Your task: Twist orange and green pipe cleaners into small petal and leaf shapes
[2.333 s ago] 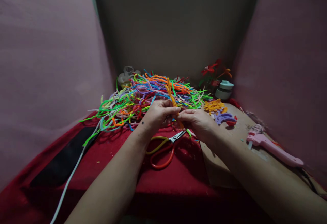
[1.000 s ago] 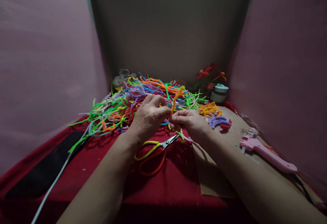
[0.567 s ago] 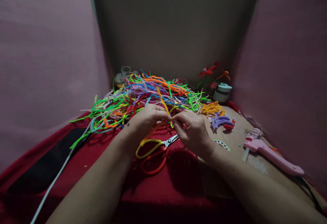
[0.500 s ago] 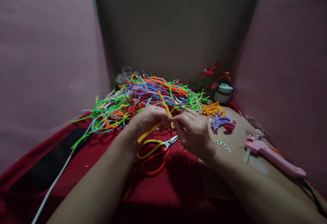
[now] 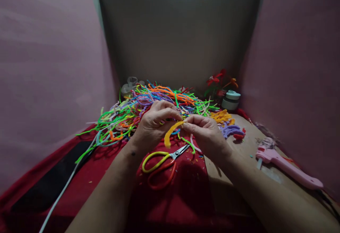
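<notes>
My left hand (image 5: 154, 125) and my right hand (image 5: 205, 133) meet over the red cloth, both pinching one orange-yellow pipe cleaner (image 5: 170, 133). It is bent into a loop that curls down toward me between the fingertips. Just beyond the hands lies a big tangled pile of pipe cleaners (image 5: 148, 107) in many colours. Scissors (image 5: 162, 160) with yellow and orange handles lie on the cloth right below my hands, blades pointing right.
A brown board (image 5: 247, 155) on the right carries short orange and purple pieces (image 5: 228, 125) and a pink glue gun (image 5: 288, 165). A small white jar (image 5: 231, 100) and pipe-cleaner flowers (image 5: 220, 80) stand at the back right. A white cable (image 5: 66, 187) runs along the left.
The pipe cleaner stood upright between my hands at first. It has since been bent over, and its free end now curls down toward me as a loop.
</notes>
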A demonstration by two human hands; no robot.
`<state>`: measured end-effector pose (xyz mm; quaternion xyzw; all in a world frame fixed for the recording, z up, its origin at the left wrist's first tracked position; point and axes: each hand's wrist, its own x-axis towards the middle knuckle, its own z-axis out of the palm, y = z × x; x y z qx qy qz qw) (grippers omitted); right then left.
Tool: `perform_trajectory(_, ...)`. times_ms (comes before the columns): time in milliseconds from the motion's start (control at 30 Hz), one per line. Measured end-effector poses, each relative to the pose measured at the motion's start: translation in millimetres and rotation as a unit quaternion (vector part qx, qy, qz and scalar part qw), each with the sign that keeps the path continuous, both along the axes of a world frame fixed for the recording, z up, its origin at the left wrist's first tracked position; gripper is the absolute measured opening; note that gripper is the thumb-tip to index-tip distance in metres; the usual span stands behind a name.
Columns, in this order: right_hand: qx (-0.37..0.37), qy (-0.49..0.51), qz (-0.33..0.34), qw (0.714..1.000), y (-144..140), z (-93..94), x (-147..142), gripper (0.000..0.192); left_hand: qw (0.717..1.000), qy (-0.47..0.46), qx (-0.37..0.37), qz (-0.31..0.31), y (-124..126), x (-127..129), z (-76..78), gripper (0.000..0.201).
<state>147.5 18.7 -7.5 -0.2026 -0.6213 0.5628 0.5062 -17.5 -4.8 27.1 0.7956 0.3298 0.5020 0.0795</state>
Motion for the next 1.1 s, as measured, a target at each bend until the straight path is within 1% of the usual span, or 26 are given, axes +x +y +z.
perform_trajectory(67, 0.002, -0.019, -0.008, 1.0, -2.0, 0.9, 0.4, 0.012, 0.999, 0.023, 0.011, 0.019, -1.1, 0.8, -0.2, 0.009)
perform_trajectory(100, 0.013, -0.036, -0.022, 0.999, -3.7, 1.5, 0.6, 0.013, 0.999, 0.023, -0.004, 0.027, -1.8, 1.5, -0.2, 0.011)
perform_trajectory(133, 0.036, -0.062, -0.044, 0.996, -5.7, 2.2, 0.6, 0.014, 0.999, 0.017, -0.034, 0.031, -2.2, 2.4, -0.3, 0.014)
perform_trajectory(167, 0.075, -0.092, -0.077, 0.99, -7.8, 2.5, 0.5, 0.013, 0.996, 0.004, -0.083, 0.029, -2.2, 3.2, -0.7, 0.018)
perform_trajectory(200, 0.132, -0.122, -0.117, 0.977, -9.8, 2.5, 0.3, 0.013, 0.989, -0.015, -0.147, 0.02, -1.7, 3.8, -1.4, 0.02)
perform_trajectory(233, 0.201, -0.147, -0.157, 0.956, -11.6, 2.1, -0.2, 0.013, 0.974, -0.038, -0.221, 0.001, -0.7, 4.3, -2.6, 0.022)
perform_trajectory(267, 0.272, -0.167, -0.193, 0.928, -12.9, 1.2, -0.7, 0.014, 0.953, -0.064, -0.295, -0.025, 0.8, 4.5, -4.2, 0.023)
perform_trajectory(300, 0.331, -0.181, -0.221, 0.899, -13.8, 0.1, -1.4, 0.015, 0.929, -0.093, -0.354, -0.055, 2.5, 4.5, -5.9, 0.023)
perform_trajectory(333, 0.37, -0.187, -0.24, 0.878, -14.2, -1.0, -2.2, 0.017, 0.909, -0.117, -0.393, -0.079, 4.1, 4.3, -7.5, 0.023)
perform_trajectory(367, 0.38, -0.188, -0.248, 0.871, -14.1, -2.0, -3.0, 0.017, 0.898, -0.132, -0.409, -0.094, 5.5, 4.0, -8.8, 0.023)
perform_trajectory(400, 0.36, -0.187, -0.245, 0.881, -13.6, -2.7, -3.8, 0.016, 0.898, -0.136, -0.407, -0.1, 6.4, 3.5, -9.6, 0.022)
perform_trajectory(433, 0.313, -0.179, -0.23, 0.904, -12.8, -2.9, -4.6, 0.015, 0.905, -0.132, -0.393, -0.096, 6.8, 2.9, -9.6, 0.022)
perform_trajectory(500, 0.168, -0.139, -0.162, 0.962, -10.5, -1.8, -5.9, 0.013, 0.926, -0.115, -0.353, -0.075, 6.6, 1.7, -7.9, 0.022)
perform_trajectory(533, 0.092, -0.112, -0.119, 0.982, -9.2, -0.8, -6.3, 0.013, 0.934, -0.107, -0.335, -0.062, 6.3, 1.1, -6.5, 0.022)
perform_trajectory(567, 0.028, -0.087, -0.079, 0.993, -7.9, 0.3, -6.7, 0.014, 0.941, -0.102, -0.319, -0.049, 6.1, 0.6, -5.2, 0.022)
perform_trajectory(600, -0.02, -0.065, -0.051, 0.996, -6.7, 1.4, -6.9, 0.015, 0.947, -0.097, -0.305, -0.037, 6.2, 0.1, -4.2, 0.022)
perform_trajectory(633, -0.051, -0.052, -0.036, 0.997, -5.7, 2.3, -7.0, 0.016, 0.952, -0.09, -0.291, -0.023, 6.6, -0.1, -3.7, 0.022)
perform_trajectory(700, -0.081, -0.043, -0.033, 0.995, -4.5, 3.3, -7.1, 0.018, 0.963, -0.07, -0.26, 0.004, 8.2, 0.1, -4.5, 0.021)
perform_trajectory(767, -0.092, -0.041, -0.044, 0.994, -4.0, 3.0, -6.9, 0.018, 0.975, -0.036, -0.213, 0.046, 10.1, 1.2, -7.4, 0.019)
perform_trajectory(833, -0.099, -0.037, -0.059, 0.993, -3.7, 1.8, -6.6, 0.016, 0.985, 0.009, -0.142, 0.098, 11.3, 2.9, -10.8, 0.016)
perform_trajectory(900, -0.099, -0.035, -0.073, 0.992, -3.2, 0.5, -6.1, 0.015, 0.986, 0.063, -0.067, 0.139, 11.5, 4.6, -13.4, 0.013)
perform_trajectory(967, -0.092, -0.035, -0.083, 0.992, -2.5, -0.3, -5.7, 0.014, 0.982, 0.111, -0.007, 0.153, 11.1, 5.8, -14.6, 0.013)
perform_trajectory(1000, -0.086, -0.038, -0.088, 0.992, -2.1, -0.6, -5.6, 0.014, 0.98, 0.129, 0.011, 0.153, 10.9, 6.1, -14.7, 0.014)
perform_trajectory(1100, -0.072, -0.053, -0.099, 0.991, -1.1, -1.6, -5.9, 0.014, 0.978, 0.151, 0.018, 0.143, 10.2, 5.9, -13.7, 0.015)
